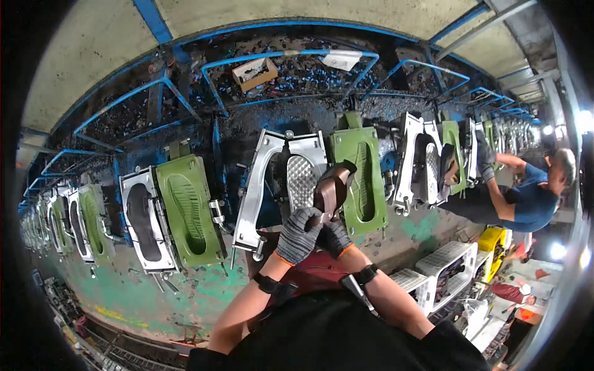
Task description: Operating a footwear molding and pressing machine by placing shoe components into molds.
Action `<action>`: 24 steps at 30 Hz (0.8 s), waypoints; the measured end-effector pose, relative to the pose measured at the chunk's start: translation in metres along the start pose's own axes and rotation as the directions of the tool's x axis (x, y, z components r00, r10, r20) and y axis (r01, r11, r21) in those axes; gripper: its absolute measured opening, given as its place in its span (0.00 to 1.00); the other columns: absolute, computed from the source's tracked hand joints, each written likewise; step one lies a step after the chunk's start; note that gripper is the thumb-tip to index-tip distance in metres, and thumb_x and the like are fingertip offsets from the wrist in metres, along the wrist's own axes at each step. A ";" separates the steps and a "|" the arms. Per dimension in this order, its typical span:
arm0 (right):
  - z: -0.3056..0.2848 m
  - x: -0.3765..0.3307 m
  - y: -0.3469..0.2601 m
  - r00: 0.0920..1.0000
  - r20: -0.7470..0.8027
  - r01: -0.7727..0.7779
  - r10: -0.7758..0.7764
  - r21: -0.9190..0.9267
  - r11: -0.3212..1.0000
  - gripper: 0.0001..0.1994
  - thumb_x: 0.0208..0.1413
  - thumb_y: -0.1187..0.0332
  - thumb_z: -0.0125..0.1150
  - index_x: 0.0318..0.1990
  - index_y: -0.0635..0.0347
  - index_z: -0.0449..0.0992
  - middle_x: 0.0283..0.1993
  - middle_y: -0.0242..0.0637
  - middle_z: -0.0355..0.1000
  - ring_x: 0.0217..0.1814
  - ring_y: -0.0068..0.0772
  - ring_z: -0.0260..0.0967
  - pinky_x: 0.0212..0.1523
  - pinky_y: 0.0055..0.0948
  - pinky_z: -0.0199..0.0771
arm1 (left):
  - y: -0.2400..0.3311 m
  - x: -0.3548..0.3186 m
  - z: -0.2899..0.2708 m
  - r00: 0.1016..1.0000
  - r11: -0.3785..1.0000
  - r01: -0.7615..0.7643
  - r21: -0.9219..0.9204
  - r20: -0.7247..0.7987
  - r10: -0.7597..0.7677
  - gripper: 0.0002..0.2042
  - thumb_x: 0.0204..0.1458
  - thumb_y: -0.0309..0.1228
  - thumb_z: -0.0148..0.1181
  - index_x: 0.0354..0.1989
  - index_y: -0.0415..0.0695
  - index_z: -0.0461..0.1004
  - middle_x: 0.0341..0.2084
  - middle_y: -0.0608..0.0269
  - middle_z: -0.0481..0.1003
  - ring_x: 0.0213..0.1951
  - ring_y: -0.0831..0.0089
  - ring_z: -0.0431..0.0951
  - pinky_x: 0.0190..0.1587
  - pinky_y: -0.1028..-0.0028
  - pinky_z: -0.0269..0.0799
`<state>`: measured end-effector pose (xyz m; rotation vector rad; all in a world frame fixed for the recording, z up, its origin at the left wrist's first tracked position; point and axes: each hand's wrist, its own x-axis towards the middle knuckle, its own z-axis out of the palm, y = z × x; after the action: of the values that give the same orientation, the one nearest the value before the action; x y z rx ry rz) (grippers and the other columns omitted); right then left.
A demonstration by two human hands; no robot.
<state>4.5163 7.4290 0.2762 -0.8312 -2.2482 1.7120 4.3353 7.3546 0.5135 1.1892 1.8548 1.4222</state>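
Note:
A dark brown shoe upper (332,190) is between my hands, its toe pointing up and away from me. My left hand (299,236), in a grey knit glove with an orange cuff, is closed on its near end. Beside it, my right hand (335,238), gloved alike, grips the same end with fingers curled; part of the grip is hidden. Just beyond lies an opened shoe-sole mould: a silver metal frame (250,195), a textured metal sole plate (303,176), and a green half (364,179) with a sole-shaped hollow. The upper partly covers the plate and green half.
Similar moulds, such as a green one (189,210), line both sides. Blue rails (291,54) and an open cardboard box (255,74) stand behind among scraps. At right, a co-worker in a blue shirt (533,196) reaches toward another mould; white crates (455,263) stand below.

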 end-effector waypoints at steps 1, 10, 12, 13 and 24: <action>-0.029 -0.001 -0.035 0.943 0.261 0.323 -0.206 -0.573 0.754 0.11 0.54 0.58 0.58 0.37 0.51 0.80 0.34 0.36 0.79 0.38 0.43 0.75 0.42 0.50 0.71 | -0.003 -0.004 -0.004 0.998 0.999 0.043 -0.031 -0.048 -0.045 0.09 0.55 0.26 0.59 0.44 0.44 0.74 0.38 0.53 0.76 0.41 0.54 0.77 0.46 0.59 0.74; -0.120 0.042 -0.188 0.898 -0.437 -0.285 0.044 -0.504 0.816 0.11 0.55 0.66 0.65 0.29 0.67 0.80 0.24 0.50 0.76 0.24 0.28 0.72 0.31 0.38 0.73 | -0.077 0.062 0.041 0.901 0.910 -0.017 -0.414 -0.401 -0.165 0.18 0.48 0.34 0.65 0.49 0.47 0.76 0.48 0.53 0.78 0.48 0.59 0.79 0.47 0.62 0.78; -0.104 0.076 -0.222 0.892 -0.449 -0.191 0.049 -0.277 0.942 0.11 0.56 0.64 0.66 0.30 0.66 0.80 0.25 0.56 0.74 0.25 0.49 0.75 0.30 0.43 0.71 | -0.142 0.089 0.052 0.934 0.973 0.143 -0.179 -0.300 -0.193 0.24 0.50 0.39 0.65 0.56 0.47 0.71 0.52 0.53 0.76 0.53 0.59 0.75 0.53 0.62 0.74; -0.102 0.090 -0.193 0.893 -0.436 -0.159 -0.115 -0.543 0.825 0.13 0.56 0.61 0.66 0.31 0.63 0.79 0.27 0.54 0.76 0.29 0.58 0.74 0.30 0.45 0.72 | -0.169 0.104 0.047 0.941 0.974 0.220 -0.046 -0.255 -0.225 0.28 0.51 0.42 0.65 0.60 0.46 0.68 0.54 0.52 0.75 0.56 0.59 0.73 0.56 0.61 0.72; -0.023 0.116 -0.163 0.788 0.552 0.554 -0.271 -0.829 -0.076 0.11 0.57 0.65 0.52 0.39 0.52 0.81 0.40 0.41 0.80 0.39 0.39 0.79 0.40 0.41 0.78 | -0.095 -0.055 0.001 0.891 0.884 0.453 0.116 -0.034 -0.452 0.23 0.55 0.36 0.65 0.57 0.39 0.72 0.53 0.53 0.77 0.46 0.67 0.80 0.49 0.69 0.76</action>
<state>4.3809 7.4825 0.4149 0.1317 -3.1654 -0.3755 4.3314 7.3015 0.4173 0.7278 2.0745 1.0625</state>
